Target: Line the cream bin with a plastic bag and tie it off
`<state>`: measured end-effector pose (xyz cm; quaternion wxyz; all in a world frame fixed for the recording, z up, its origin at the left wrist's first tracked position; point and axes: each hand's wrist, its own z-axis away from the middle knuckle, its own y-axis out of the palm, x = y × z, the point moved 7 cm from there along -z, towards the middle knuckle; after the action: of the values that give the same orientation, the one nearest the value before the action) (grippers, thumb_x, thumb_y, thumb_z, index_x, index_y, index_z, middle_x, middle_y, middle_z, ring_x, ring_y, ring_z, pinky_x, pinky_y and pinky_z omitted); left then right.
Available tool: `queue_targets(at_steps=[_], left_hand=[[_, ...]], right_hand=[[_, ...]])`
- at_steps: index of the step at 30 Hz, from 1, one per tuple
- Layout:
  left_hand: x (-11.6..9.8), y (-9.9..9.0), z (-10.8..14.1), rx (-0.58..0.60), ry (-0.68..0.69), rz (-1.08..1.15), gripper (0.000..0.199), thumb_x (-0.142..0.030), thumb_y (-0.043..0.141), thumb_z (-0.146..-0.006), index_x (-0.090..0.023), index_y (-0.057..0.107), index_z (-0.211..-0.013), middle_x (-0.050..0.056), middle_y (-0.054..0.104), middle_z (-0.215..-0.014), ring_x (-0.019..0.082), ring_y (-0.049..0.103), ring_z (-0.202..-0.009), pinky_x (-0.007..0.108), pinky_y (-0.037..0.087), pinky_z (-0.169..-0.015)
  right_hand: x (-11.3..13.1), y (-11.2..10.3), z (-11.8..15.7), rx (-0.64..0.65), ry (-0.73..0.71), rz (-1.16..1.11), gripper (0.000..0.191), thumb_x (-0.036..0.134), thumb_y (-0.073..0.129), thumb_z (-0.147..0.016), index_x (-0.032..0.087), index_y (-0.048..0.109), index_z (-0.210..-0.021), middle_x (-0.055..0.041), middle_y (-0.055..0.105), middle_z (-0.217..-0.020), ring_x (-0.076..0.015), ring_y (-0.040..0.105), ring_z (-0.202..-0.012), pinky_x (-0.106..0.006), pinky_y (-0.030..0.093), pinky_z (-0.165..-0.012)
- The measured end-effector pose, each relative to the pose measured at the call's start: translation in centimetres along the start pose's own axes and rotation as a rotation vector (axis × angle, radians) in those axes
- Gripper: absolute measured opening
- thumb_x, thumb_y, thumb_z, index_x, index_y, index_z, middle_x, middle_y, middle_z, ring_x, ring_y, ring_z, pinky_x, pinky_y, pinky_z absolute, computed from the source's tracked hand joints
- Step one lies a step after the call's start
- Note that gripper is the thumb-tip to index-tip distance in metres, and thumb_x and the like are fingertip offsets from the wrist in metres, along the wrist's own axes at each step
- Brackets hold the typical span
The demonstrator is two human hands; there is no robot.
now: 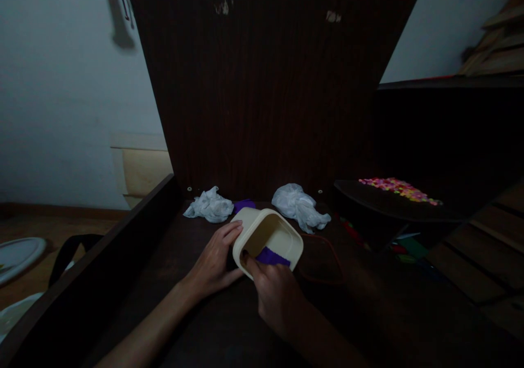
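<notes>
A cream plastic container (pixel 249 218) is tipped on its side above the dark surface, its mouth facing me and to the right. My left hand (pixel 215 259) grips it from the left, fingers on the upper side and thumb below. Inside the mouth reaches my right hand (pixel 278 294), with curled fingers closed on a purple cloth (pixel 272 257); its fingertips are partly hidden in shadow. The cloth lies against the inner wall. Right of the container rests a thin reddish rim, perhaps a lid (pixel 338 259), flat on the dark surface.
Behind the container lie two crumpled white plastic bags (pixel 210 205) (pixel 301 207) and another purple piece (pixel 244 206). A dark board (pixel 262 95) stands upright at the back. A raised edge (pixel 123 237) runs along the left. Colourful small pieces (pixel 401 188) sit on a dark shelf at right.
</notes>
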<state>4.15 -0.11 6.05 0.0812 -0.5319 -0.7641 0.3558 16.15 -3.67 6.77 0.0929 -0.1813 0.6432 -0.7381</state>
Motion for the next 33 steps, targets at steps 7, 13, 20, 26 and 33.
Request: queue_targets(at_steps=[7,13,20,26,33], left_hand=[[0.2,0.2,0.0,-0.007,-0.018,0.022,0.088,-0.024,0.073,-0.086,-0.021,0.022,-0.158,0.024,0.045,-0.151,0.039,0.047,-0.141,0.059,0.05,-0.11],[0.3,0.0,-0.2,-0.03,-0.006,0.003,0.106,-0.034,0.08,-0.081,-0.02,0.012,-0.162,0.027,0.039,-0.156,0.044,0.044,-0.144,0.066,0.048,-0.11],[0.6,-0.1,0.3,-0.04,0.036,0.005,0.102,-0.039,0.075,-0.086,-0.02,0.01,-0.163,0.027,0.04,-0.157,0.043,0.044,-0.145,0.065,0.046,-0.113],[0.7,-0.1,0.4,-0.025,0.028,0.009,0.098,-0.037,0.074,-0.086,-0.021,0.014,-0.162,0.025,0.047,-0.15,0.042,0.049,-0.14,0.062,0.048,-0.112],[0.2,-0.2,0.0,-0.036,0.049,-0.031,0.102,-0.042,0.077,-0.082,-0.021,0.016,-0.161,0.024,0.05,-0.147,0.042,0.052,-0.137,0.062,0.051,-0.108]], right_hand=[[-0.9,0.1,-0.3,0.079,-0.031,0.147,0.069,-0.001,0.058,-0.076,0.013,0.055,-0.143,-0.0172,0.067,-0.136,-0.0317,0.071,-0.112,-0.037,0.058,-0.085],[-1.1,1.3,-0.9,-0.064,-0.217,0.213,0.049,0.006,0.05,-0.092,0.015,0.058,-0.139,-0.0177,0.069,-0.132,-0.0286,0.074,-0.107,-0.035,0.061,-0.079],[0.2,1.8,-0.9,-0.037,-0.322,0.186,0.046,0.008,0.049,-0.093,0.014,0.06,-0.137,-0.0158,0.07,-0.132,-0.0298,0.071,-0.114,-0.038,0.063,-0.082],[0.6,0.5,1.2,-0.078,-0.389,0.011,0.061,0.008,0.051,-0.084,0.002,0.051,-0.145,-0.0233,0.055,-0.148,-0.0306,0.059,-0.133,-0.039,0.055,-0.105],[-1.5,2.3,1.7,-0.073,-0.276,0.089,0.059,0.013,0.057,-0.085,0.0,0.056,-0.142,-0.0245,0.059,-0.144,-0.0341,0.057,-0.135,-0.042,0.049,-0.112]])
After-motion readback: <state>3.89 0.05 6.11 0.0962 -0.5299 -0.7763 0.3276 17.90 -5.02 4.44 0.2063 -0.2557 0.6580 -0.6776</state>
